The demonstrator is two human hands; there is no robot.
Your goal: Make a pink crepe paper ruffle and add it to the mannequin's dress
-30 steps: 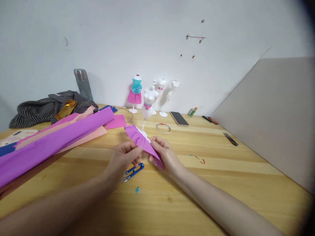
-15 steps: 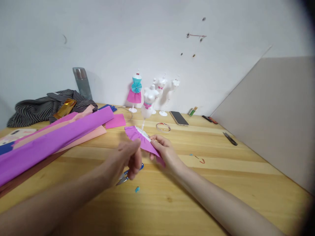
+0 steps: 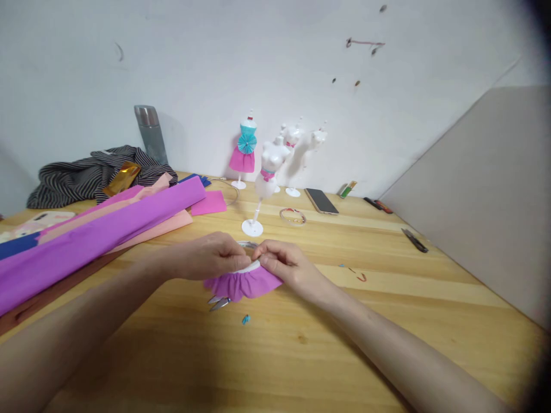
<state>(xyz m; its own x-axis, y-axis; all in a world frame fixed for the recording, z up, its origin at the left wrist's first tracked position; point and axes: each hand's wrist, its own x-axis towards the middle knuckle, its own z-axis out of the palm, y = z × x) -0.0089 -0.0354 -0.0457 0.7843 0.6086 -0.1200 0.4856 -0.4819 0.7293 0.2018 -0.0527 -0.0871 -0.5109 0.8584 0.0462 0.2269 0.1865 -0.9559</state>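
Note:
Between my two hands is a strip of gathered purple crepe paper with a white band along its upper edge, its ruffles hanging toward me. My left hand is closed on the band from the left. Close beside it, my right hand pinches the same band between thumb and fingers. Thread snips lie under the paper, only their blades showing. Just beyond my hands a small white mannequin with a pink and teal waistband stands upright on its round base.
A mannequin in a teal top and pink skirt and other white ones stand by the wall. Purple crepe paper is piled at left before a bottle. At right are a phone, a tape ring and a cutter.
My left hand has come up from above the snips and taken hold of the band. The purple paper has turned so its ruffles face me. The view has shifted slightly.

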